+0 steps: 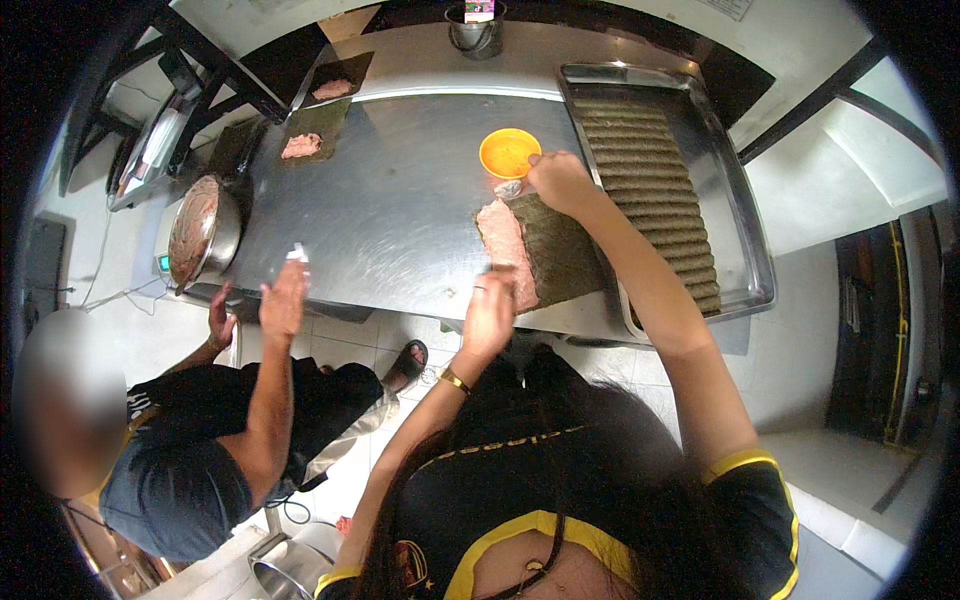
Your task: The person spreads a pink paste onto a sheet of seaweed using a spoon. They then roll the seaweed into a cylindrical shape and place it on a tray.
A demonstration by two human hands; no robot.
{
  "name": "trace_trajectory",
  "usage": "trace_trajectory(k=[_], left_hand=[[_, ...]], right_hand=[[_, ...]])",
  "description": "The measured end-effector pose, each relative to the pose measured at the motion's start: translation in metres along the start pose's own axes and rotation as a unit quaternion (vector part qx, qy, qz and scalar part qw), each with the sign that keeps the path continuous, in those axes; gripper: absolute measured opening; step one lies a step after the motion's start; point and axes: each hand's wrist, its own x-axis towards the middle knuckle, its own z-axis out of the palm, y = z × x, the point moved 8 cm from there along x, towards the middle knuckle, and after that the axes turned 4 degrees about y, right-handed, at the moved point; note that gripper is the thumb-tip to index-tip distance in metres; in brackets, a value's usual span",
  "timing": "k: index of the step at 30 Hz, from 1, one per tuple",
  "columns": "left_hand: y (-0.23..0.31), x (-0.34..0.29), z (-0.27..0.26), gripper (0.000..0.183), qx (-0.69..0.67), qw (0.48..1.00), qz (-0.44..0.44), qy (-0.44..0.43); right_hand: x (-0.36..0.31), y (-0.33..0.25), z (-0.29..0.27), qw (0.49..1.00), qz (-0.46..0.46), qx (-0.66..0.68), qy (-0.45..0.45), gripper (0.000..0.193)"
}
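A dark green seaweed sheet (563, 250) lies on the steel table in front of me, with a long strip of pink minced meat (505, 240) along its left side. My left hand (488, 315) is at the near end of the strip, its fingers curled together; a small dark piece shows at the fingertips, too unclear to name. Beyond the sheet stands an orange bowl (511, 153). My right hand (565, 185) is at its right rim, fingers bent and pressed together, with the fingertips partly hidden. A small silvery item (508, 189) sits between bowl and meat.
To the right, a metal tray (740, 230) holds several seaweed rolls (645, 180). Two more seaweed sheets with meat (302, 146) lie far left. A steel mixing bowl (228, 235) stands at the left edge, near a co-worker's hands (283, 300). A metal bucket (475, 38) is at the back.
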Motion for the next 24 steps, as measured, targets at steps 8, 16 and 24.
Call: trace_trajectory(k=[8,16,24], left_hand=[[0.068,-0.041,0.088,0.061,0.117,0.948,0.195,-0.222],[0.072,-0.052,0.104,0.073,0.203,0.920,0.211,-0.259],[0.070,-0.051,0.108,0.075,0.231,0.916,0.187,-0.269]], right_hand=[[0.020,0.001,0.019,0.992,-0.068,0.068,-0.086,0.012],[0.049,-0.029,0.035,0.976,-0.204,-0.043,-0.069,0.015],[0.049,-0.025,0.043,0.978,-0.194,-0.028,-0.074,0.013]])
